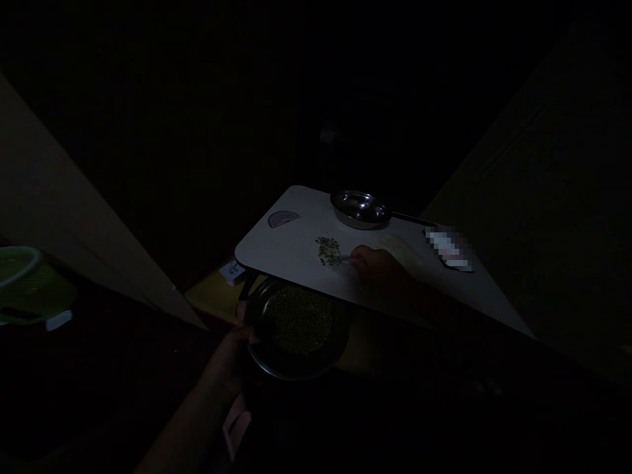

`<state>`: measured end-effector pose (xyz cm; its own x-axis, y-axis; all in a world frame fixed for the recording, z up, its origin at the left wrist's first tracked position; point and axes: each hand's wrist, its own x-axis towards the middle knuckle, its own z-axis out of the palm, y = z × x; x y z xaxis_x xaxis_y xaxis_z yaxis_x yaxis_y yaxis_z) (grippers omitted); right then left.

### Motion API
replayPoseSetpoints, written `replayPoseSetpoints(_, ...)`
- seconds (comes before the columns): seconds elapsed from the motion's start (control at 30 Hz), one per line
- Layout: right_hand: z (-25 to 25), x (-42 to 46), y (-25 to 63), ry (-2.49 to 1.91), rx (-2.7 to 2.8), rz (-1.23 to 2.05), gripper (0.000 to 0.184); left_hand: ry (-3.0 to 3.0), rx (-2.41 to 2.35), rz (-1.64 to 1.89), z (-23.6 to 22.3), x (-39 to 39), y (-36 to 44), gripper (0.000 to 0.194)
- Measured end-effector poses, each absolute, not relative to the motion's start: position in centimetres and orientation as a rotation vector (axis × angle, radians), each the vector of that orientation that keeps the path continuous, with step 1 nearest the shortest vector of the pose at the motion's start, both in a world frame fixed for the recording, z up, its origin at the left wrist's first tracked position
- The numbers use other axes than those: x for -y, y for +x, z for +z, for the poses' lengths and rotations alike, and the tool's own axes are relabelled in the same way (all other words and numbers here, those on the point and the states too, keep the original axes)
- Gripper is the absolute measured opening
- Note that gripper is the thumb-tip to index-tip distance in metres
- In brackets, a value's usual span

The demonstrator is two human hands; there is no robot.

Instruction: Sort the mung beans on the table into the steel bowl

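Observation:
My left hand (241, 336) grips the left rim of a round metal bowl (291, 375), its thumb over the edge. Small greenish grains (299, 319), like mung beans, cover the bowl's bottom. The bowl is held just below the near edge of a white tabletop (276, 253). Over that top, my right hand (372, 261) is closed on a thin pale utensil (343, 258), perhaps a spoon, whose tip reaches a patch of scattered grains (328, 249). Darkness hides most of my right forearm.
Behind the grains stands a shiny steel bowl (360, 210). A protractor-like half disc (283, 218) lies at the left, a blurred-out flat item (449, 249) at the right. A green basket (29, 289) is at far left, and a small white box (232, 271) sits below the tabletop.

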<state>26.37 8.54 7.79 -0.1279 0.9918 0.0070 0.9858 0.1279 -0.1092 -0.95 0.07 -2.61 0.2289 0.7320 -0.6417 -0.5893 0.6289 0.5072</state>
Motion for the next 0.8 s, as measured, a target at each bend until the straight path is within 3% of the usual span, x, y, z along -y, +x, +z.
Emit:
replayPoseSetpoints(0.17, 7.8, -8.8, 26.3, -2.005, 2.267, 0.124, 0.024, 0.276, -1.083, 0.931, -2.2, -0.1, -0.8, 0.012)
replayPoseSetpoints(0.8, 8.2, -9.3, 25.6, -2.082, 2.259, 0.154, 0.028, 0.289, -1.054, 0.945, -1.4, -0.1, -0.3, 0.034)
